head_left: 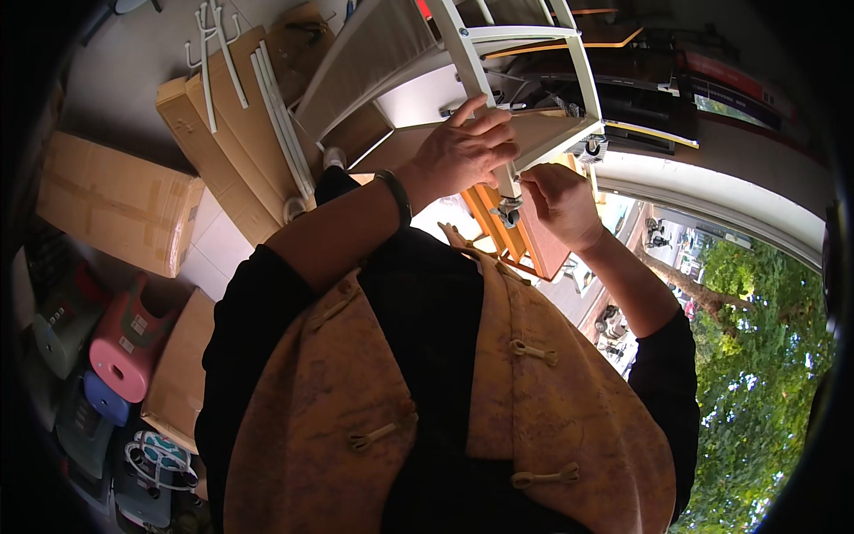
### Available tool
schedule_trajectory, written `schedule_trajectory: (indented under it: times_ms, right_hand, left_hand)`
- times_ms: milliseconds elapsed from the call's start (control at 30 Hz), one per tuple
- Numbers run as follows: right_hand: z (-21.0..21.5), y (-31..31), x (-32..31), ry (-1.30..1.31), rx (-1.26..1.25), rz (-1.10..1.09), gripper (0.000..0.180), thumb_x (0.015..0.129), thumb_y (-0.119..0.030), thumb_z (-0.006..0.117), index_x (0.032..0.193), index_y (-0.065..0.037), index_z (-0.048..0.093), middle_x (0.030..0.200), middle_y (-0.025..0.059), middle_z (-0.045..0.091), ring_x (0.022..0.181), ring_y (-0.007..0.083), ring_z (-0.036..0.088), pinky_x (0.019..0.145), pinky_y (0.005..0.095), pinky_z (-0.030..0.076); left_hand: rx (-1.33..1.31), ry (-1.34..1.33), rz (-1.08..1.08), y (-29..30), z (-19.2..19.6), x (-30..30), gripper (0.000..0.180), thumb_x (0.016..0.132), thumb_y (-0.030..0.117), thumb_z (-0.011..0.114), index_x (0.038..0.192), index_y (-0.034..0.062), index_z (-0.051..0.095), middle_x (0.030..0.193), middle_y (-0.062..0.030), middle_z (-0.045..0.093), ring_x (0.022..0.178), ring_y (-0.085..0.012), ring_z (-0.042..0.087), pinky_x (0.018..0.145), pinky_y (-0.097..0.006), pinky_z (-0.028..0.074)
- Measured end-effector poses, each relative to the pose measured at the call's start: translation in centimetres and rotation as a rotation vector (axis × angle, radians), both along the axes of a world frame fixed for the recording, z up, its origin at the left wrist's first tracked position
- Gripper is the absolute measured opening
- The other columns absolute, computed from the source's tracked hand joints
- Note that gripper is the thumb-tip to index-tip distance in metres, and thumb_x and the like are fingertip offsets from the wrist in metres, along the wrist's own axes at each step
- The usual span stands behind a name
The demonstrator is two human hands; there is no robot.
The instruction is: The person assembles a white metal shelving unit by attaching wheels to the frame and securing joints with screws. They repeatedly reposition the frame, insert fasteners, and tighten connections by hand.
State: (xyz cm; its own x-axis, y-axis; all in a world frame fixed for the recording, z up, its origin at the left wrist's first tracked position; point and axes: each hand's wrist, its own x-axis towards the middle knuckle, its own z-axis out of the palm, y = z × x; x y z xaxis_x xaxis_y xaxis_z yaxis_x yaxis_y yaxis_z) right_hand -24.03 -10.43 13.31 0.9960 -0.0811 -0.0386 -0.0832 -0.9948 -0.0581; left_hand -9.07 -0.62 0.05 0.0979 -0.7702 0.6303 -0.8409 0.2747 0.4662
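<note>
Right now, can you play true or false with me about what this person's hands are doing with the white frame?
1. The left hand grips a leg of the white frame. True.
2. The right hand is resting on a cardboard box. False: it is up at the small wheel on the end of the frame's leg.
3. A pink stool sits on the floor at the left. True.
4. The person's hands are in thick gloves. False: both hands are bare; a dark band sits on the left wrist.
5. White rods lie on flat cardboard. True.
</note>
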Motion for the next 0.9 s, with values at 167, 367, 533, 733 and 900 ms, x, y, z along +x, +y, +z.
schedule_trajectory:
  times_ms: [167, 367, 533, 733, 900]
  right_hand:
    - [0.0, 0.3, 0.0, 0.045, -0.119, 0.067, 0.007, 0.08, 0.0, 0.063, 0.08, -0.004, 0.057, 0.07, 0.0104, 0.06, 0.062, 0.0256, 0.062, 0.055, 0.0345, 0.051]
    - [-0.5, 0.7, 0.2, -0.017, -0.007, -0.008, 0.007, 0.082, -0.001, 0.062, 0.077, -0.003, 0.057, 0.068, 0.0126, 0.06, 0.061, 0.0293, 0.062, 0.056, 0.0376, 0.05]
    - [-1.1, 1.1, 0.2, 0.052, 0.247, -0.407, 0.007, 0.084, -0.008, 0.067, 0.082, -0.002, 0.063, 0.072, 0.0142, 0.066, 0.063, 0.0298, 0.066, 0.058, 0.037, 0.051]
    - [0.6, 1.7, -1.0, 0.091, 0.393, -0.528, 0.014, 0.09, -0.012, 0.068, 0.096, 0.0, 0.064, 0.082, 0.0131, 0.071, 0.073, 0.0219, 0.071, 0.065, 0.0311, 0.055]
    - [1.7, 2.5, -1.4, 0.081, 0.268, -0.426, 0.017, 0.093, -0.013, 0.065, 0.101, 0.001, 0.061, 0.075, 0.0104, 0.069, 0.064, 0.017, 0.068, 0.058, 0.0284, 0.054]
  left_hand:
    - [-0.025, -0.014, 0.02, 0.0, 0.0, 0.0, 0.052, 0.06, 0.035, 0.083, 0.107, 0.0196, 0.066, 0.115, 0.0061, 0.057, 0.131, -0.0155, 0.043, 0.119, -0.046, 0.02]
    - [-0.052, -0.002, 0.019, -0.2, -0.2, -0.1, 0.054, 0.056, 0.037, 0.084, 0.105, 0.0193, 0.065, 0.114, 0.0061, 0.057, 0.13, -0.0155, 0.044, 0.118, -0.046, 0.02]
    - [-0.073, 0.021, 0.017, -0.2, -0.5, -0.1, 0.055, 0.056, 0.036, 0.084, 0.105, 0.0192, 0.065, 0.114, 0.0058, 0.057, 0.13, -0.0157, 0.043, 0.118, -0.047, 0.021]
    - [-0.051, -0.001, -0.005, -0.3, -0.6, 0.3, 0.062, 0.058, 0.035, 0.084, 0.115, 0.0192, 0.064, 0.122, 0.0046, 0.058, 0.133, -0.0167, 0.042, 0.118, -0.046, 0.021]
    - [-0.009, -0.088, 0.037, -0.3, -0.7, 2.5, 0.059, 0.072, 0.033, 0.08, 0.127, 0.0198, 0.062, 0.139, 0.0021, 0.054, 0.138, -0.0181, 0.04, 0.119, -0.043, 0.02]
